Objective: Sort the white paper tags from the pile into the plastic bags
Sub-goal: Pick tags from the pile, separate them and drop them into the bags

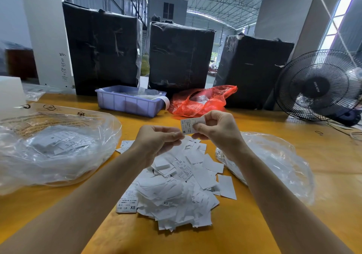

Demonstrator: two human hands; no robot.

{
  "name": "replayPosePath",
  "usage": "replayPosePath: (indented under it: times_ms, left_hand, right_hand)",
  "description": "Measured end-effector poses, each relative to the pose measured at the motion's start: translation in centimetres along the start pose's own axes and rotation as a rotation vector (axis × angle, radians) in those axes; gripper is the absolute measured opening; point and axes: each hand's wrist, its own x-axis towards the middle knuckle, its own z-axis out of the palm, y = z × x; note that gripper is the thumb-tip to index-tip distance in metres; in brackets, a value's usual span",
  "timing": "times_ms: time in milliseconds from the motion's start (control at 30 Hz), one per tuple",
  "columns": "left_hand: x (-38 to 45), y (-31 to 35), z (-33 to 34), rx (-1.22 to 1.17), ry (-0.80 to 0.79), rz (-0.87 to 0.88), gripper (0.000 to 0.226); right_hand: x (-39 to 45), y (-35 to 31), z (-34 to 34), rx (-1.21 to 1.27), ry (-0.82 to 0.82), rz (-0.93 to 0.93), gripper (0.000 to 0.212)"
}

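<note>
Head camera looks forward and down, close over the table [254, 224].

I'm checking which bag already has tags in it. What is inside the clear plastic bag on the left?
Inside the left clear plastic bag lies a heap of white printed tags. The wrinkled film blurs them, so their size letters and count cannot be read.

front: bare table [260, 122] strip open | left: clear bag [56, 148] blocks | right: second clear bag [274, 161] blocks | centre: tag pile [176, 185] covers surface | back: purple bin [129, 102], red bag [201, 101], fan [319, 85] bar reach
</note>
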Motion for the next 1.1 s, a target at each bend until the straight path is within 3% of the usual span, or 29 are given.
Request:
replayPosePath:
  times_ms: [367,533,833,1100]
  left_hand:
    - [-0.13,0.02,0.25,-0.002,0.008,-0.007,0.024]
    - [-0.11,0.01,0.19,0.0,0.011,-0.001,0.018]
    - [0.22,-0.04,0.07,-0.023,0.046,0.009,0.013]
    - [-0.05,0.08,0.08,-0.003,0.03,0.01,0.023]
  right_hand:
    - [-0.07,-0.1,0.06,-0.007,0.011,-0.011,0.015]
    - [-0.14,-0.16,0.11,-0.011,-0.007,-0.001,0.015]
    - [-0.25,-0.45,0.07,-0.018,-0.143,0.097,0.015]
    - [-0.05,-0.39,-0.3,-0.025,0.032,-0.015,0.013]
